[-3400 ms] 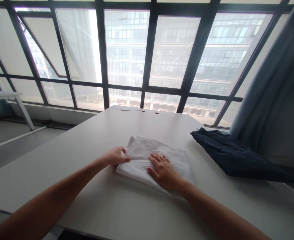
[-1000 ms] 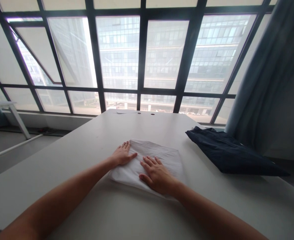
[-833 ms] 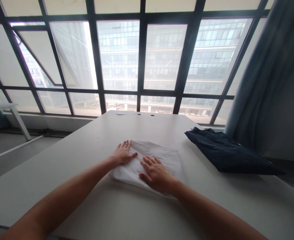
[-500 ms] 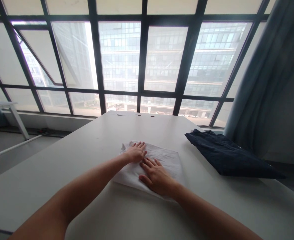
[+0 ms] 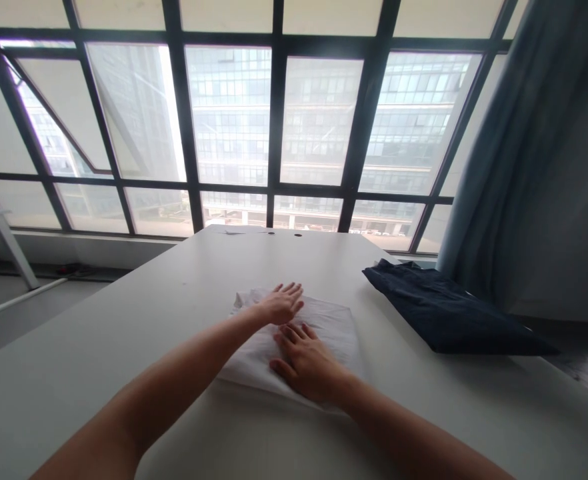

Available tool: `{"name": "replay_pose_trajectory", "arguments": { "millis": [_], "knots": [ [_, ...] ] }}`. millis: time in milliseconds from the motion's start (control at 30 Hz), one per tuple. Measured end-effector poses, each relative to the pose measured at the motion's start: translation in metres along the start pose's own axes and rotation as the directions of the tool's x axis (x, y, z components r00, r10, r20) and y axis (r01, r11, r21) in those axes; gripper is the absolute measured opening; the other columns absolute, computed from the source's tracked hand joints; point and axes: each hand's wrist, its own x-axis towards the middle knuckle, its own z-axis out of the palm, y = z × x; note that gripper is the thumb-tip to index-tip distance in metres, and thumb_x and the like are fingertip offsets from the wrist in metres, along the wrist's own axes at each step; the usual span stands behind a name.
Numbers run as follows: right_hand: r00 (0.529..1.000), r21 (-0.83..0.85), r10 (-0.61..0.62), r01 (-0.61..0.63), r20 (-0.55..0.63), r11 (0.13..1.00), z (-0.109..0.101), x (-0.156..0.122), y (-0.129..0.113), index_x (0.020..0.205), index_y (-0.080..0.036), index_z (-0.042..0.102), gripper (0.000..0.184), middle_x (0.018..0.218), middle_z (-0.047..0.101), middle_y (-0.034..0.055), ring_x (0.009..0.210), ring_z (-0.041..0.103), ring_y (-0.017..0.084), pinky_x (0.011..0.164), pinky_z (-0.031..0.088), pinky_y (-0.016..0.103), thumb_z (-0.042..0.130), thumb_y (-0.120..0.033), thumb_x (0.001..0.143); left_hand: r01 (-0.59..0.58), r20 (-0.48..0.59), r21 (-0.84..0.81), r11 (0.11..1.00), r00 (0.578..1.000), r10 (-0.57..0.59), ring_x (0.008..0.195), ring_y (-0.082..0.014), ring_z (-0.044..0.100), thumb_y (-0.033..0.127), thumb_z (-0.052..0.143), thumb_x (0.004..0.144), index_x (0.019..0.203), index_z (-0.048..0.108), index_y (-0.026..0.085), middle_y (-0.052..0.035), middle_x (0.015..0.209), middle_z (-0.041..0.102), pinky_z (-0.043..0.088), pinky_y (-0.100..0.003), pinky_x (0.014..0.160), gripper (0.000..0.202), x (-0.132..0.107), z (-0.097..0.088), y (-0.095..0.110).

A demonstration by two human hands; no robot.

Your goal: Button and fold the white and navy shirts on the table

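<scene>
A folded piece of white cloth [image 5: 334, 333] lies flat on the white table [image 5: 174, 293], with light wrinkles across its top. My left hand [image 5: 283, 304] is over its far half, fingers stretched out and pointing to the right; whether it presses on the cloth or hovers just above, I cannot tell. Nearer to me, my right hand [image 5: 307, 363] rests flat on the cloth with its fingers spread. The two hands are close together near the middle of the cloth. Neither one grips anything. What kind of garment or sheet the cloth is does not show.
A dark navy folded cloth [image 5: 449, 313] lies along the table's right edge. Behind it hangs a blue-grey curtain [image 5: 499, 167]. Large windows with dark frames [image 5: 277, 120] stand beyond the table's far end. At the left is part of another white table [image 5: 11, 247].
My left hand has slid a little to the right over the white cloth. My right hand stays on the cloth in nearly the same place. The whole view has shifted slightly.
</scene>
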Motion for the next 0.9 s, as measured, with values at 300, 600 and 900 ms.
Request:
{"name": "replay_pose_trajectory", "arguments": {
  "millis": [300,600,900],
  "knots": [
    [0.999,0.029,0.000,0.001,-0.045,1.000,0.001,-0.004,-0.002,0.137,-0.020,0.053,0.049,0.144,0.053,0.0129,0.137,0.041,0.028,0.116,0.024,0.047,0.034,-0.046,0.100,0.060,0.038,-0.059,0.996,0.998,-0.058,0.150,-0.0218,0.018,0.039,0.026,0.102,0.150,0.036,0.011,-0.0133,0.160,0.026,0.016,-0.040,0.121,0.057,0.004,0.010,-0.016],
    [1.000,0.048,-0.004,0.005,-0.024,0.999,-0.004,-0.007,0.005,0.143,-0.015,0.049,0.056,0.150,0.047,0.0147,0.141,0.038,0.028,0.119,0.022,0.045,0.038,-0.047,0.098,0.475,-0.073,-0.015,0.880,0.877,-0.475,0.148,-0.0284,0.021,0.042,0.021,0.102,0.148,0.035,0.005,-0.0211,0.157,0.029,0.014,-0.047,0.120,0.060,-0.002,0.003,-0.038],
    [0.909,-0.015,0.414,-0.415,-0.056,0.910,-0.019,-0.004,0.086,0.148,-0.009,0.042,0.063,0.156,0.036,0.0167,0.146,0.029,0.026,0.120,0.017,0.044,0.036,-0.047,0.098,0.103,-0.085,-0.054,0.993,0.991,-0.107,0.150,-0.0211,0.017,0.051,0.015,0.102,0.154,0.029,0.016,-0.0100,0.161,0.025,0.013,-0.043,0.121,0.065,-0.068,-0.001,0.059]
  ]
}}
